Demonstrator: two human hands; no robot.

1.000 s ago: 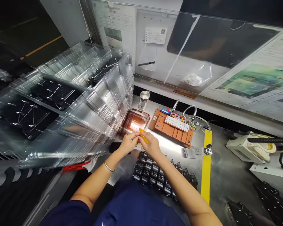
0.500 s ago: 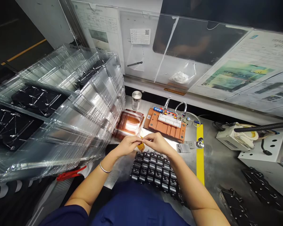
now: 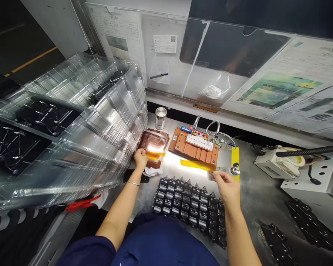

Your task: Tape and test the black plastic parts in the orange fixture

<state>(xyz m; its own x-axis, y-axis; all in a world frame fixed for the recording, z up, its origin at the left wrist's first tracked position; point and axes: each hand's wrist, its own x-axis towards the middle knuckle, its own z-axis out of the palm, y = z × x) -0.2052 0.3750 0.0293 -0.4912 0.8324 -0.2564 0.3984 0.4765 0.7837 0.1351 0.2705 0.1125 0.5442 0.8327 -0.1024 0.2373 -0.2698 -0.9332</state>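
Seen from the head camera, looking down on a metal workbench (image 3: 252,195), with an orange fixture block (image 3: 187,150) near the middle. On top of the block, a white perforated bar (image 3: 199,142) and looping cables. To the left of the block, a left hand (image 3: 140,160) with a bracelet (image 3: 133,183) at the wrist, fingertips pressed together and pinching one end of a short amber strip (image 3: 156,154), held out toward the block above a brown translucent sheet (image 3: 158,138). Off the block's near right corner, a right hand (image 3: 227,186), thumb and finger pinching the right end of a longer yellow strip (image 3: 197,164), reaching leftward along the block's near edge; contact with the block impossible to tell. Nearer than the block, a black ribbed array of parts (image 3: 184,203). Near left of the block, crumpled white paper (image 3: 152,171) beside a flat black object (image 3: 137,177), both by the left wrist. Far left of the block, a lidded clear jar (image 3: 161,119); farther left, a tall stack of clear trays (image 3: 111,125) with black parts inside. Right of the block, yellow tape (image 3: 235,153) and a shiny metal knob (image 3: 235,171), close to the right hand.
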